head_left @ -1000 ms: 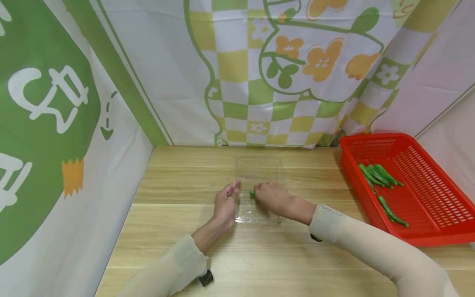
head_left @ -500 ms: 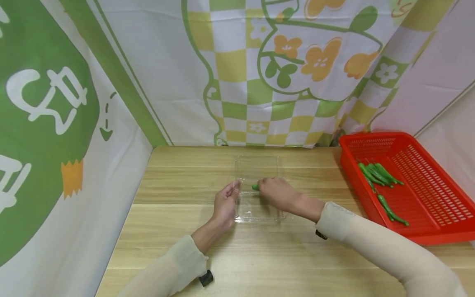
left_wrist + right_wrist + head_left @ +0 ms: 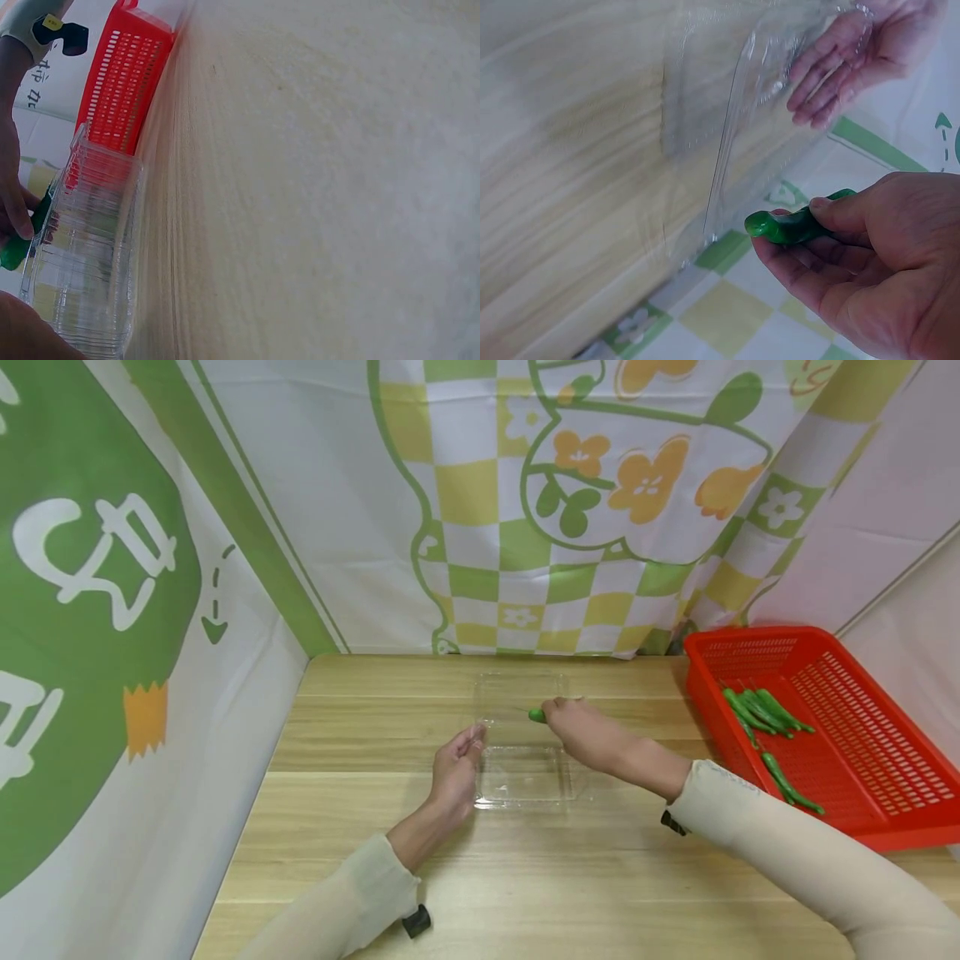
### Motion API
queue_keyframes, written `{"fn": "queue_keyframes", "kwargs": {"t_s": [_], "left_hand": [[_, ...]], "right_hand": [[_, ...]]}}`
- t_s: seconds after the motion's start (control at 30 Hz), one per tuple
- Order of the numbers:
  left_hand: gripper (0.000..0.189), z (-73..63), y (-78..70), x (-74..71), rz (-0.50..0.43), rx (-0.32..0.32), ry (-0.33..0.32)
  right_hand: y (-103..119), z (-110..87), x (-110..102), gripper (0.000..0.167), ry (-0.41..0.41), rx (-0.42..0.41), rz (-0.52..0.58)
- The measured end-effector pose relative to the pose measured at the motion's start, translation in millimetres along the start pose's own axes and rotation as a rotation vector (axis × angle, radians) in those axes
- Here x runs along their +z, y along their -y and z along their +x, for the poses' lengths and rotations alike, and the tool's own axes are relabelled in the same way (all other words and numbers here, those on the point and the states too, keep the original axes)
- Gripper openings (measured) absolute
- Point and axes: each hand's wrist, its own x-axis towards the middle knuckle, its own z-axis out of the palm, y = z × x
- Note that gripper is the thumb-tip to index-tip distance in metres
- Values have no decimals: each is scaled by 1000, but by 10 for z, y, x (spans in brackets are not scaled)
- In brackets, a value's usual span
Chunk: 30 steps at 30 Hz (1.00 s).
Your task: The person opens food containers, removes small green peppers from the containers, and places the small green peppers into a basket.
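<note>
A clear hinged plastic box (image 3: 525, 777) lies opened on the wooden table, its lid (image 3: 517, 693) folded back toward the wall. My left hand (image 3: 453, 772) holds its left edge near the hinge, fingers and thumb at the rim; those fingers show through the plastic in the right wrist view. My right hand (image 3: 588, 735) pinches a green chili pepper (image 3: 537, 715) between thumb and fingers, above the lid side of the box. In the right wrist view, one rounded end of that pepper (image 3: 780, 227) sticks out past the fingertips.
A red plastic basket (image 3: 847, 839) with slotted walls stands at the table's right side. Several green chili peppers (image 3: 761, 714) lie in its left part. A patterned cloth (image 3: 555, 585) hangs behind the table, and another covers the left side.
My right hand has moved up and right with the chili pepper, from low over the box's base to above the lid. The left hand and the box have stayed put.
</note>
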Motion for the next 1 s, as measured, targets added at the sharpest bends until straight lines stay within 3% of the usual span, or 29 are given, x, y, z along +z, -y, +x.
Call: {"fn": "queue_keyframes", "kwargs": {"t_s": [0.2, 0.67, 0.83, 1.0], "left_hand": [[47, -9, 3, -7, 14, 0, -2], [47, -5, 12, -8, 13, -6, -3], [46, -8, 7, 1, 12, -5, -15], [46, -13, -2, 0, 20, -9, -11]], "right_hand": [[-150, -111, -112, 10, -112, -8, -42], [-531, -437, -426, 16, -280, 59, -68], [-659, -532, -529, 13, -344, 39, -104], [-784, -628, -624, 11, -331, 82, -97]]}}
